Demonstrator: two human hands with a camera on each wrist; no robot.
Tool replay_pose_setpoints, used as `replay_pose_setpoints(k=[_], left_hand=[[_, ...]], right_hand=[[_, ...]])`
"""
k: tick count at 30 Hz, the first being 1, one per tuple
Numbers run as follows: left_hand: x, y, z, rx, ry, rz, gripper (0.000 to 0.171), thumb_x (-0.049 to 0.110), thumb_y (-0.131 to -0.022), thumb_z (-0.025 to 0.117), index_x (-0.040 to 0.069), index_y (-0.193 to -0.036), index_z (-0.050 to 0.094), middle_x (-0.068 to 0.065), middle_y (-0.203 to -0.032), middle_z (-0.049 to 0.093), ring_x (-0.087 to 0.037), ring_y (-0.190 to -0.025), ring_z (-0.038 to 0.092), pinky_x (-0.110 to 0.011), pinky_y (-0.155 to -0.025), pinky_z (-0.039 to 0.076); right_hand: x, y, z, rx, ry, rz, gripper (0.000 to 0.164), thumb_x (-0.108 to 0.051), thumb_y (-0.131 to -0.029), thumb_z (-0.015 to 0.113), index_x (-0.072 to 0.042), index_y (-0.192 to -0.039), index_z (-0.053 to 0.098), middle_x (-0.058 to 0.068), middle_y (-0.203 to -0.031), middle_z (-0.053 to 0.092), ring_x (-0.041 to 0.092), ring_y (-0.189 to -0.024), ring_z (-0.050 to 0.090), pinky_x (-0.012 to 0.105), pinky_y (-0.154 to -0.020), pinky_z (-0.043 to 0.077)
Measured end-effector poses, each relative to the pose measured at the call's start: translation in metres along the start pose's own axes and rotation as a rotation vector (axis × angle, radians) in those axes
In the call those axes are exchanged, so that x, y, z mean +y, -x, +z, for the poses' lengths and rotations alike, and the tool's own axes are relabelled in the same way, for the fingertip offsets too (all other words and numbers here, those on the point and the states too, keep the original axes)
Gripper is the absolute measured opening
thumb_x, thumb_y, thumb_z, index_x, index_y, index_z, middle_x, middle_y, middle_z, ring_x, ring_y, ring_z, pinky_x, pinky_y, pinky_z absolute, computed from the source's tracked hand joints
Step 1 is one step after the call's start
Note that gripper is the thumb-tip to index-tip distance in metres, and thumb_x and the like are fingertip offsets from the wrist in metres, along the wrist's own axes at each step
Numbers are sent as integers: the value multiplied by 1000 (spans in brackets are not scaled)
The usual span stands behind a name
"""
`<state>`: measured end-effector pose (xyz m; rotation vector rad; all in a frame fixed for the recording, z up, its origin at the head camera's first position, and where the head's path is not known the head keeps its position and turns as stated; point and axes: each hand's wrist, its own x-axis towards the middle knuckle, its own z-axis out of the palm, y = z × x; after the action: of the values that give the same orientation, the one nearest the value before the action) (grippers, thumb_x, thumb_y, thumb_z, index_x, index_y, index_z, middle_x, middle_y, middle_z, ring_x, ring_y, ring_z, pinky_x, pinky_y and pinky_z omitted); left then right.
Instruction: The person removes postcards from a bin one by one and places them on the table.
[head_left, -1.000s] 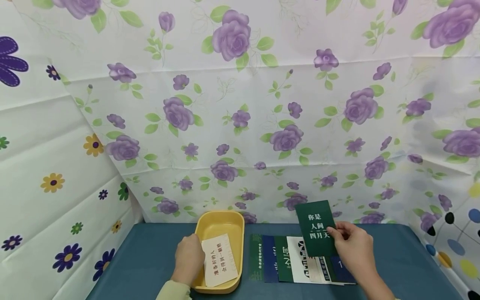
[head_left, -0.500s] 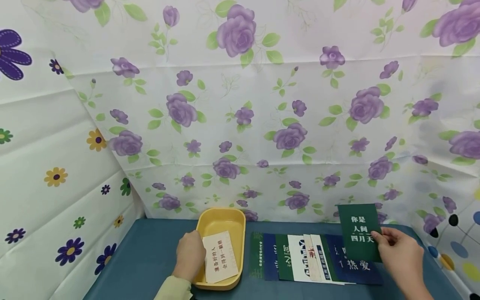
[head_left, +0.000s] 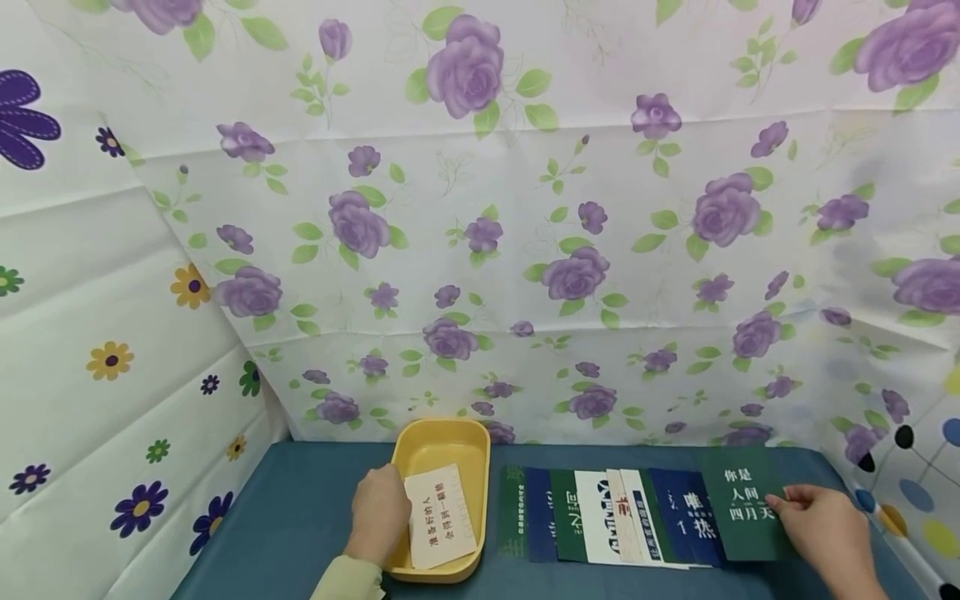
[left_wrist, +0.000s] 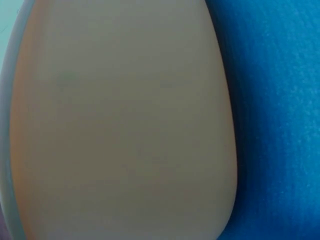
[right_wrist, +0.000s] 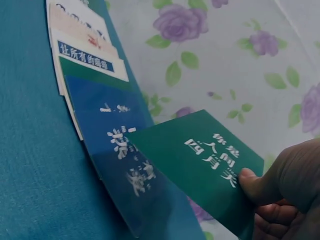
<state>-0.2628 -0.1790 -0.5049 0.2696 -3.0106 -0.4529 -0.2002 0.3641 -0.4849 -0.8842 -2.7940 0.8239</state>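
Observation:
My right hand (head_left: 828, 525) pinches a dark green card (head_left: 750, 533) by its right edge, thumb on top. White Chinese characters face up on it. In the right wrist view the green card (right_wrist: 180, 155) is tilted above a navy blue card (right_wrist: 95, 135), partly covering it. To the left, my left hand (head_left: 381, 515) grips the near left side of a yellow tray (head_left: 442, 450), its fingertips hidden. A cream card (head_left: 427, 537) with dark characters lies in the tray. The left wrist view is filled by a blurred beige surface beside blue cloth.
An overlapping row of cards, including a green card (head_left: 512, 517), a white card (head_left: 596, 537) and a navy blue card (head_left: 678, 521), lies right of the tray on the blue tablecloth (head_left: 285, 517). A flowered curtain (head_left: 510, 208) stands behind the table.
My right hand has carried the green card rightward along the row, then lowered it at the row's right end. More of the navy card came into sight. My left hand stays at the tray.

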Motion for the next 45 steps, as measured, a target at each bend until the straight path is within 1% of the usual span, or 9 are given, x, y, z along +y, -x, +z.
replay_pose_setpoints(k=[9,21,25,27,29,32,34,38,45], left_hand=[[0,0,0,-8,0,-8,12,2,-79,67,-4,-89,65,-15,-74,66,-27,-66,66,-39,-53,52],[2,3,-2,-29,7,-22,13,1,-79,67,-5,-90,64,-16,-75,66,-27,-66,66,-39,-54,53],[1,2,-1,-13,13,-19,12,2,-81,66,-5,-91,65,-16,-76,66,-27,-67,66,-39,-53,52],[1,1,0,-9,13,-20,12,3,-82,65,-4,-92,65,-16,-77,66,-27,-67,66,-39,-53,52],[1,1,1,-14,12,-20,12,3,-82,65,-4,-92,64,-16,-77,66,-28,-67,66,-39,-53,52],[1,1,1,-22,9,-26,13,3,-82,65,-4,-92,64,-16,-77,66,-28,-68,66,-39,-54,52],[1,1,1,-24,9,-24,13,3,-82,65,-4,-92,64,-16,-77,66,-28,-68,66,-40,-53,52],[1,0,0,-19,10,-22,12,3,-82,65,-4,-92,64,-16,-77,66,-28,-68,66,-39,-53,52],[0,0,1,-12,8,-10,13,2,-80,66,-4,-91,64,-16,-76,66,-29,-68,67,-39,-53,52]], right_hand=[[9,-13,12,-103,57,3,51,-35,-80,70,7,-110,64,27,-107,64,43,-93,56,50,-67,45],[17,-24,27,-144,73,-16,38,-35,-78,72,1,-89,69,23,-91,66,35,-76,60,38,-56,44],[18,-23,33,-144,76,-6,32,-32,-82,70,-13,-60,54,2,-55,46,19,-56,44,33,-54,35],[19,-21,36,-146,82,-10,41,-30,-83,68,-19,-55,40,-6,-52,28,14,-53,29,32,-53,28],[20,-20,38,-136,94,-17,43,-30,-83,67,-20,-54,37,-7,-52,24,13,-53,24,32,-52,27],[22,-21,41,-141,125,-27,43,-31,-83,68,-19,-54,38,-7,-51,26,13,-52,28,32,-53,28],[22,-22,42,-140,147,-31,36,-33,-81,70,-13,-57,52,-1,-53,43,17,-54,42,35,-54,35],[22,-25,43,-143,181,-35,37,-38,-78,72,-1,-83,70,17,-80,67,30,-69,60,44,-61,45],[22,-26,47,-129,204,-8,43,-38,-76,73,0,-95,71,21,-93,68,34,-74,61,47,-63,46]])
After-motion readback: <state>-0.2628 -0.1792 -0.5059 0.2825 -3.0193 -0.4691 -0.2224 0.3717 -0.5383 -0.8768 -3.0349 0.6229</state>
